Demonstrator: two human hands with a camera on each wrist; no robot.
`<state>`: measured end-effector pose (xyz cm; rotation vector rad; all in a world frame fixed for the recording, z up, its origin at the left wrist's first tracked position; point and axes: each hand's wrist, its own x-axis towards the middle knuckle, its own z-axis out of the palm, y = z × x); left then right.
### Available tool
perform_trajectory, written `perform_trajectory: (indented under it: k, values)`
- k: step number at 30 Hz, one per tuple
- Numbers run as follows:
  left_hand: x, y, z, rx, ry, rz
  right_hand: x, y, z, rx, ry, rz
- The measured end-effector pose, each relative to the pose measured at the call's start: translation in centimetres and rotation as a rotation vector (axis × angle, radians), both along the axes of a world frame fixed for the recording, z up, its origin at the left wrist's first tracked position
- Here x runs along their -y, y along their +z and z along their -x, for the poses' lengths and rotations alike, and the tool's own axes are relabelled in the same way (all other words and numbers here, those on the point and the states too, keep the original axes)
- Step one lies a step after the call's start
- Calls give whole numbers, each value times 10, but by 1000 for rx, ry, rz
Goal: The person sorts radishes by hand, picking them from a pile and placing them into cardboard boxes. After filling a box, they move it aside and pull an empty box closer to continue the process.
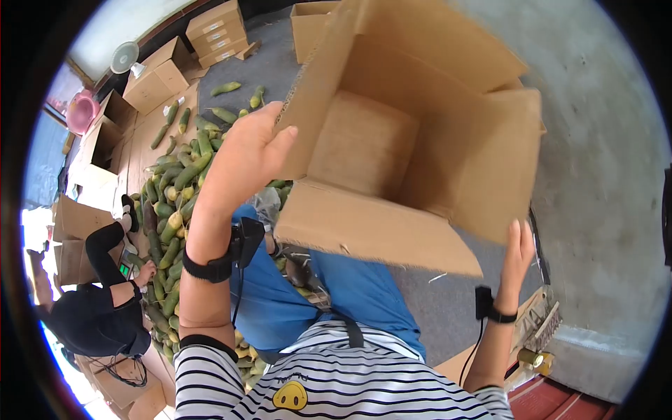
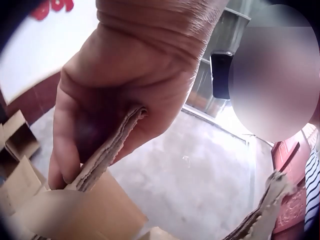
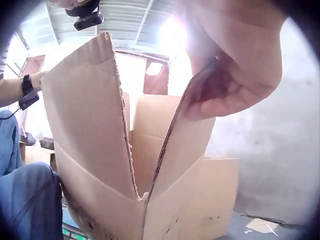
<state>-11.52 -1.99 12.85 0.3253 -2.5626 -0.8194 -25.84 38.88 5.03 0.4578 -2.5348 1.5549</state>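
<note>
A cardboard box (image 1: 364, 140) with its flaps standing outward is held up in front of the body, its bare inside facing the head camera. My left hand (image 1: 248, 157) grips the flap edge on the box's left side; in the left wrist view the torn edge of that flap (image 2: 107, 150) runs between thumb and fingers. At the lower right corner my right hand (image 1: 518, 255) pinches another flap (image 3: 187, 125), fingers on one face and thumb on the other, as the right wrist view shows.
A large heap of green and yellowish cucumber-like vegetables (image 1: 168, 231) covers the floor at left. Beside it sits a person in black (image 1: 105, 315). More cartons (image 1: 157, 77), a white fan (image 1: 124, 57) and a pink basin (image 1: 82, 112) stand farther back. A grey wall (image 1: 595, 175) rises at right.
</note>
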Motion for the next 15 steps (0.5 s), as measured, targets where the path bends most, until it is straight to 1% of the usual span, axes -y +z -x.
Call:
perform_trajectory:
  k: [2,4,7,9,10,11,12,13,14,15]
  values:
    - [24,-2,1,132,74,30,41,-14,35,-59,45,4]
    - [63,-28,8,125,102,37,79,-29,65,-121,107,3]
    - [108,-71,17,143,159,18,120,-54,101,-93,168,-31]
    - [126,-89,13,165,201,0,140,-62,115,-79,209,0]
    - [132,-91,9,236,184,25,149,-67,124,-67,233,31]
    - [140,-91,5,306,168,51,156,-69,134,-53,262,44]
    - [135,-70,-2,305,193,61,162,-62,137,-65,291,-1]
    - [117,-36,-13,445,187,-144,168,-55,138,-32,276,-22]
    - [110,-15,-24,578,186,-356,174,-50,139,3,267,-46]
    - [117,-12,-34,423,223,-170,177,-50,147,-67,302,-87]
